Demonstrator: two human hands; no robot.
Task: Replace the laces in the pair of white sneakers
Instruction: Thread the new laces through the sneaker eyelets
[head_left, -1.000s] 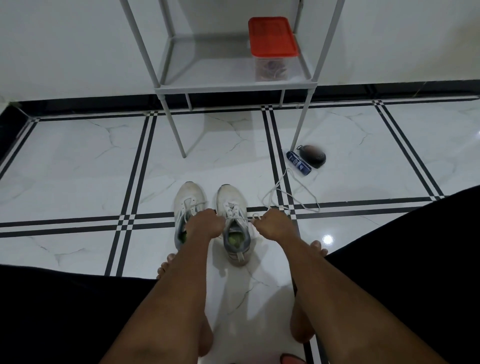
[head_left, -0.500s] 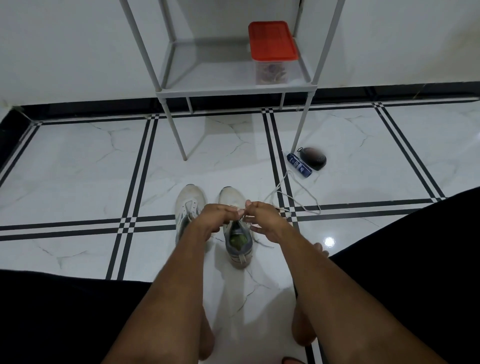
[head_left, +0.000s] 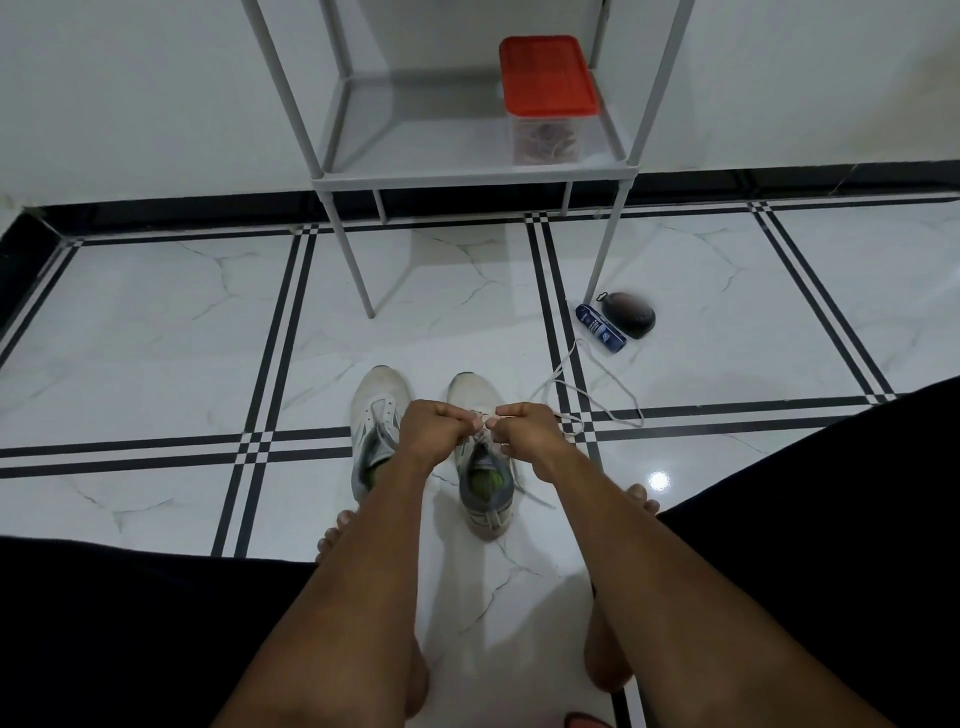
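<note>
Nearest the camera, two bare forearms reach out over the tiled floor (head_left: 156, 322). Just beyond, the left hand (head_left: 434, 434) and right hand (head_left: 524, 434) curl their fingers around the lace (head_left: 480, 415), pinching it above the right sneaker (head_left: 483, 467), apparently mid-lacing. The left sneaker (head_left: 376, 415), just beside it, seems still unlaced. Both are scuffed white with grey collars. Farther right, a loose lace (head_left: 597, 395) trails; beyond stands a red-lidded container (head_left: 545, 73).
</note>
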